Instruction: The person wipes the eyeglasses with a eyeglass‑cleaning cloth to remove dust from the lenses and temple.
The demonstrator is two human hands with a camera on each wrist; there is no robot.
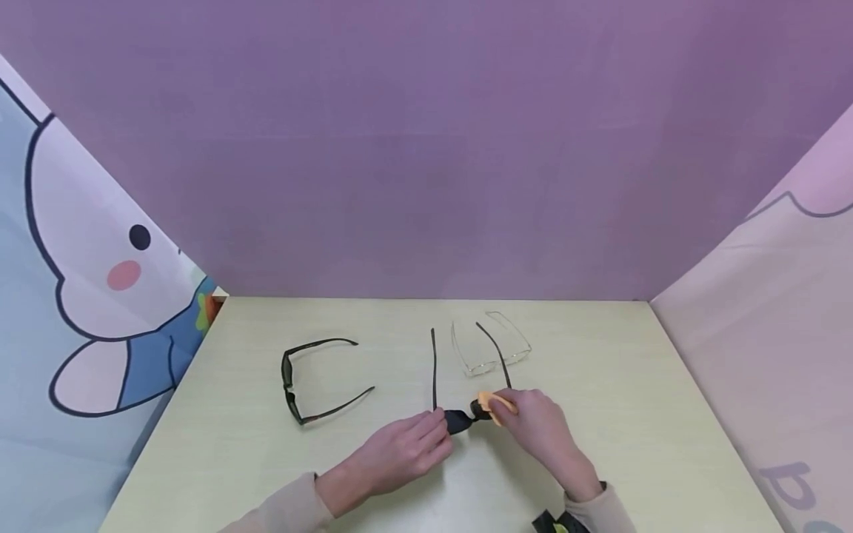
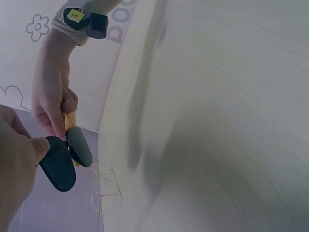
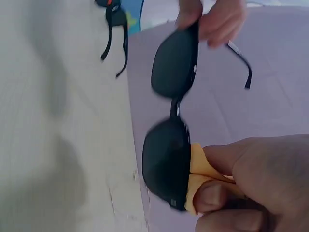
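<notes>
Dark-lensed black sunglasses are held up over the table, temples unfolded and pointing away. My left hand pinches them at the left end of the frame, by the hinge. An orange-yellow cloth is pinched in my right hand and folded over the outer edge of the right lens. In the right wrist view both sunglasses lenses show fully, with the thumb pressing the cloth against the frame's edge. The left wrist view has the left thumb on the corner of the near lens.
A second pair of black glasses lies on the left of the table with temples open. Thin wire-framed eyeglasses lie beyond the hands. A purple panel rises at the table's back edge, with printed cloth walls on both sides.
</notes>
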